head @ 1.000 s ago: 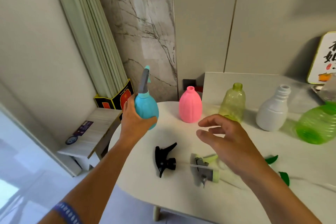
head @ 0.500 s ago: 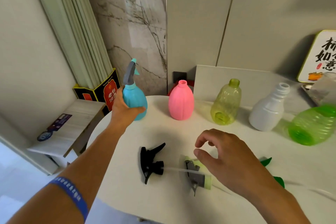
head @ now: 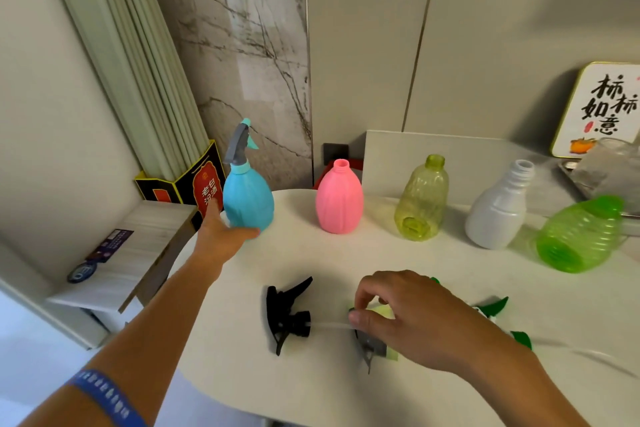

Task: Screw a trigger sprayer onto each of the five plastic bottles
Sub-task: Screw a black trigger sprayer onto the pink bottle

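Observation:
A blue bottle (head: 247,198) with a grey and teal trigger sprayer (head: 239,146) screwed on stands at the table's back left. My left hand (head: 218,236) cups its base. To its right stand a pink bottle (head: 339,199), a yellow-green bottle (head: 422,201) and a white bottle (head: 498,211), all with bare necks; a green bottle (head: 581,236) leans tilted at the far right. A black sprayer (head: 285,315) lies near the front. My right hand (head: 415,319) pinches a grey and yellow-green sprayer (head: 372,345) lying on the table. Green sprayer parts (head: 495,305) show behind that hand.
The white table (head: 311,385) has a rounded edge at the left and front. A black and red box (head: 194,187) and a white shelf (head: 131,253) sit to its left. A framed sign (head: 606,107) and a metal tray (head: 575,177) stand at the back right.
My left hand has lowered the blue bottle onto the table at the back left. My right hand has dropped down and closed its fingers on the yellow-green sprayer.

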A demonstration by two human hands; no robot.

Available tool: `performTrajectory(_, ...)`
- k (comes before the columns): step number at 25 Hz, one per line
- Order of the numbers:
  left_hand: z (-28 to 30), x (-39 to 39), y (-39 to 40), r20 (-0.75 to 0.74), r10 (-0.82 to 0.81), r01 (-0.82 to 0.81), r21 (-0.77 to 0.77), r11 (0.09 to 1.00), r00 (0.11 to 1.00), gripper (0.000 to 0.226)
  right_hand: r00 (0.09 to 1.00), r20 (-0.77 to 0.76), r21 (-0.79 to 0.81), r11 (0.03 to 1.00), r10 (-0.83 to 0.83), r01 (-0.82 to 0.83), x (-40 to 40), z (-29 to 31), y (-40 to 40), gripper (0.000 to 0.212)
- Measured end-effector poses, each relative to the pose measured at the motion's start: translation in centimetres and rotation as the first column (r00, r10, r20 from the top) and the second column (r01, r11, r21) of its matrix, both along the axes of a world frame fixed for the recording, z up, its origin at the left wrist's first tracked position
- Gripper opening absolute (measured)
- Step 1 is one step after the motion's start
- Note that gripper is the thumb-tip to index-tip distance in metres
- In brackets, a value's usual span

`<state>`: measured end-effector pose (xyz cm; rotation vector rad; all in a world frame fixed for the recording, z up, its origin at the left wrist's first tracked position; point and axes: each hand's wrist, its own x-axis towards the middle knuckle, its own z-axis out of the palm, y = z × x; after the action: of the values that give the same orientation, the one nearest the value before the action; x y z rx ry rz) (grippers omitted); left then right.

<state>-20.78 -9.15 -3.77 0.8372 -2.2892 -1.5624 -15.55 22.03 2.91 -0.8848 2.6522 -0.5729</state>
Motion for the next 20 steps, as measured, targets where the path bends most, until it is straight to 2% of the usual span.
performTrajectory(1,0.4,1.4,0.1,0.091,0.01,-0.011,0.008,1.0,0.996,0.09,1.0,-0.003,0.002,1.0,0.002,-0.002,-0.1,0.1,0.2,0.027)
performTrajectory(2,0.7,2.6,0.3,0.177,0.039,-0.032,-0.048,0.998,0.983,0.083,1.0,-0.004,0.007,1.0,-0.002,0.002,-0.2,0.3,0.5,0.027)
performTrajectory(3,1.3,3.8,0.5,0.221,0.085,-0.043,-0.189,0.981,0.972,0.072,1.0,-0.005,0.013,1.0,-0.006,0.006,-0.1,0.5,0.9,0.027)
performTrajectory(5,2.5,5.0,1.8,0.12,0.071,0.003,-0.528,0.849,0.99,0.041,1.0,0.002,0.015,1.0,-0.01,0.01,0.2,0.8,1.8,0.028)
performTrajectory(7,3.6,4.9,4.1,0.01,-0.087,0.072,-0.662,0.746,0.996,0.02,1.0,-0.009,-0.01,1.0,-0.013,0.013,0.5,1.0,2.6,0.027)
performTrajectory(8,3.9,4.6,5.4,-0.008,-0.142,0.1,-0.674,0.732,0.99,0.018,1.0,-0.022,-0.02,1.0,-0.014,0.014,0.6,1.0,2.9,0.026)
performTrajectory(10,3.9,3.3,7.8,-0.018,-0.174,0.126,-0.613,0.78,0.985,0.032,0.999,-0.041,-0.025,1.0,-0.012,0.011,0.8,1.1,3.4,0.024)
performTrajectory(15,2.0,-1.7,10.8,0.012,-0.145,0.142,-0.306,0.941,0.989,0.088,0.998,-0.061,-0.051,0.999,0.002,-0.006,1.1,1.4,4.6,0.022)
performTrajectory(18,0.9,-5.2,12.0,-0.038,-0.13,0.121,-0.187,0.975,0.991,0.116,0.997,-0.077,-0.043,0.999,-0.006,0.003,1.3,1.1,5.9,0.023)
performTrajectory(20,0.1,-7.2,13.1,-0.07,-0.125,0.113,-0.147,0.983,0.99,0.122,0.997,-0.075,-0.033,0.999,-0.017,0.015,1.3,1.0,7.1,0.021)
